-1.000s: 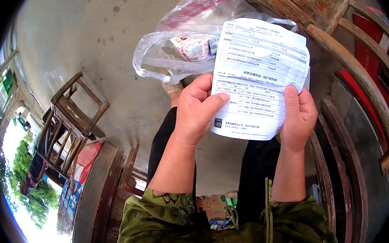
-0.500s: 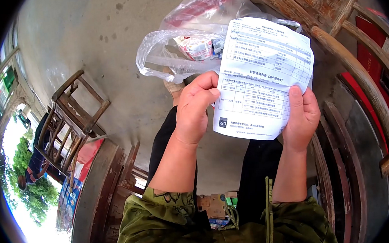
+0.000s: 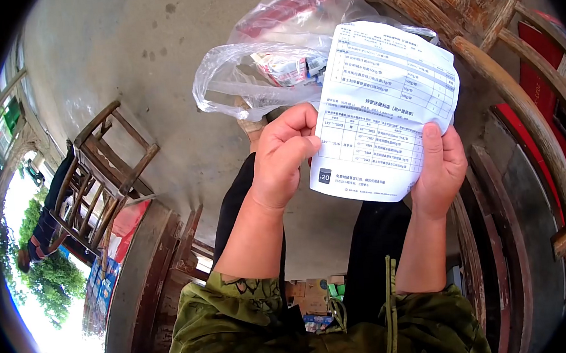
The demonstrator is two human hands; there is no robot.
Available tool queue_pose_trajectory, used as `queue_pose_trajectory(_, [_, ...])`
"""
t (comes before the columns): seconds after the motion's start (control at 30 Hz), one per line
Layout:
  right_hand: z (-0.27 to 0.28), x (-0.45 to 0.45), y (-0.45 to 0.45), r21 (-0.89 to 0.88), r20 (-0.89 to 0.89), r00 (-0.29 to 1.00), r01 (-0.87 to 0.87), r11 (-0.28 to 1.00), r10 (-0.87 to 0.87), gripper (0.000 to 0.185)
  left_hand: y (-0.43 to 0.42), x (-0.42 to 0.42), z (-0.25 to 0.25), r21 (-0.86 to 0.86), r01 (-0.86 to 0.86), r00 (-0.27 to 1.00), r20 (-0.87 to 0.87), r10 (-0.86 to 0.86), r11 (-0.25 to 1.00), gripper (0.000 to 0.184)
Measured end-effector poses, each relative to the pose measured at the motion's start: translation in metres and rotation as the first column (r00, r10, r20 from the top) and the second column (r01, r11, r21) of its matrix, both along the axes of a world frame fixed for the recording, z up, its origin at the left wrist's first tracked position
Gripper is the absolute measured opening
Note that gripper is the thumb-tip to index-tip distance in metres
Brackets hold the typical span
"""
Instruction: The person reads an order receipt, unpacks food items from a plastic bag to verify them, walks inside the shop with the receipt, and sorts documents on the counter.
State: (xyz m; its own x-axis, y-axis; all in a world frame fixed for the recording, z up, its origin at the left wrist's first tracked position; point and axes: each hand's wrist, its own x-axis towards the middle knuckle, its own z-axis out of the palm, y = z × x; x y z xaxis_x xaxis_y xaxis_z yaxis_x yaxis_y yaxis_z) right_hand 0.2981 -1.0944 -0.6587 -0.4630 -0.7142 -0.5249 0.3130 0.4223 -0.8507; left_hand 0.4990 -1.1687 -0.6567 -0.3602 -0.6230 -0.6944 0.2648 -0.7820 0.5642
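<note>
A white printed receipt sheet (image 3: pixel 377 114), with tables of Chinese text and a dark "20" mark near its lower left corner, is held up between my hands. My left hand (image 3: pixel 285 156) pinches its left edge between thumb and bent fingers. On the lower right edge, my right hand (image 3: pixel 438 165) grips the paper, thumb on the front and fingers behind. Beyond the sheet lies a clear plastic bag (image 3: pixel 234 81) on the floor, with red and white packages (image 3: pixel 283 68) inside. The sheet hides part of the bag.
A wooden chair (image 3: pixel 114 152) stands at the left, and a larger wooden chair (image 3: pixel 471 52) at the upper right. Wooden furniture edges flank my legs on both sides. Outside at far left is another person (image 3: pixel 43 226). Cardboard (image 3: pixel 308 296) lies below me.
The receipt sheet and both hands stay almost in place, with only a slight shift. At far left, the other person's position has changed a little.
</note>
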Motion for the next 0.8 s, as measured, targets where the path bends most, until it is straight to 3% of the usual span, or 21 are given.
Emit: queue_pose_trajectory(0.8, [0.0005, 0.0, -0.0064, 0.02, 0.041, 0.995, 0.086, 0.996, -0.087, 0.025, -0.0023, -0.0015, -0.0016, 0.047, 0.064, 0.996, 0.054, -0.067, 0.997, 0.004])
